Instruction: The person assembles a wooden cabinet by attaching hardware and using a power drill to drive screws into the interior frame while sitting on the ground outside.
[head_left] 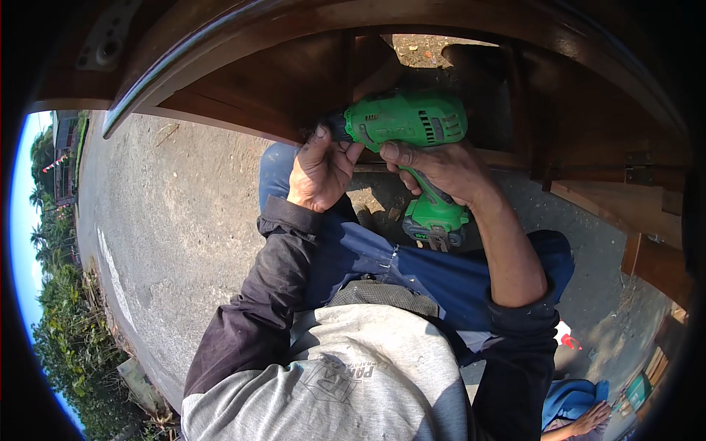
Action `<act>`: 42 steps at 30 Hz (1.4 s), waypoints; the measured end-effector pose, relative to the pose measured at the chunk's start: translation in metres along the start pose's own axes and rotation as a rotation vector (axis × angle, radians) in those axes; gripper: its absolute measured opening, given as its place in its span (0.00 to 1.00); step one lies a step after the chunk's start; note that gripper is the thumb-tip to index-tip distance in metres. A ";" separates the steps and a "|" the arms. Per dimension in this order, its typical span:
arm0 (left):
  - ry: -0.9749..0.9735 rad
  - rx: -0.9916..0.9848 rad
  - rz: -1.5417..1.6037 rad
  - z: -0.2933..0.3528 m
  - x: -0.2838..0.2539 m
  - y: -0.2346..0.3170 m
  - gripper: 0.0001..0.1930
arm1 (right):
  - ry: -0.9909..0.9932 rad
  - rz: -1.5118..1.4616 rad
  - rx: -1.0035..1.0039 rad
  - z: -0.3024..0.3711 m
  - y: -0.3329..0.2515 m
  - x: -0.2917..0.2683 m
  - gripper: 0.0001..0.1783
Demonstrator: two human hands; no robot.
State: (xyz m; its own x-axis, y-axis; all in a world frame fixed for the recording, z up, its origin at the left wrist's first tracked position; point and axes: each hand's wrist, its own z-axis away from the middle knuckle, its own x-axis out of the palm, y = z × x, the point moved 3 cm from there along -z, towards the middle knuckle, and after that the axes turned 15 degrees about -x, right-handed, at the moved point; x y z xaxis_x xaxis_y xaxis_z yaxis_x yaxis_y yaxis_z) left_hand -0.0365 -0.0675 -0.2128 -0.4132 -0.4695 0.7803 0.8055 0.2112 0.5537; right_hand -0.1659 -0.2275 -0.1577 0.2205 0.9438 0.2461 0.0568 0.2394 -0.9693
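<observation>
A green cordless drill [408, 121] lies level against the brown wooden furniture, its dark chuck [337, 126] pointing left. My right hand [441, 165] is wrapped round the drill's handle. Below the handle sits the battery [434, 234], green and black. My left hand [323, 169] is closed about the chuck, thumb at its front and curled fingers underneath. The drill's tip and whatever it meets are hidden by the thumb and the dark wood. Both hands are inside the lower edge of the wooden frame [254, 110].
Curved wooden edges [243, 44] pass above and ahead of my hands. A metal hinge [638, 167] and more panels [610, 206] are at the right. Grey pavement [184, 220] lies left. Another person's hand [590, 419] shows at lower right, near a red-and-white object [566, 336].
</observation>
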 end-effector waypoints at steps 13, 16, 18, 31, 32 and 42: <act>0.016 -0.001 0.108 0.001 0.013 0.003 0.19 | -0.016 0.026 0.035 -0.005 0.001 -0.002 0.23; 0.038 -0.021 0.147 0.002 0.003 0.000 0.20 | -0.012 0.048 0.049 -0.003 -0.009 0.003 0.23; 0.029 0.001 0.127 0.001 0.008 0.001 0.20 | -0.010 0.043 0.040 -0.004 -0.007 0.002 0.23; 0.031 0.029 0.101 0.001 0.018 -0.001 0.22 | -0.016 -0.012 -0.007 -0.001 0.004 0.002 0.22; 0.030 0.027 0.101 0.001 0.016 -0.003 0.22 | -0.015 -0.012 -0.008 0.000 0.006 0.002 0.22; 0.097 0.004 0.020 0.000 0.004 -0.007 0.11 | -0.009 -0.316 0.008 0.006 0.049 -0.001 0.24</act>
State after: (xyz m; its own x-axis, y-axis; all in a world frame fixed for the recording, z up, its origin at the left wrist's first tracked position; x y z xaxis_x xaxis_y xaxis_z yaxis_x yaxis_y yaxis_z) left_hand -0.0435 -0.0708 -0.2140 -0.3538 -0.5459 0.7595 0.8114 0.2247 0.5395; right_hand -0.1693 -0.2152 -0.2056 0.1850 0.8242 0.5352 0.1131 0.5231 -0.8447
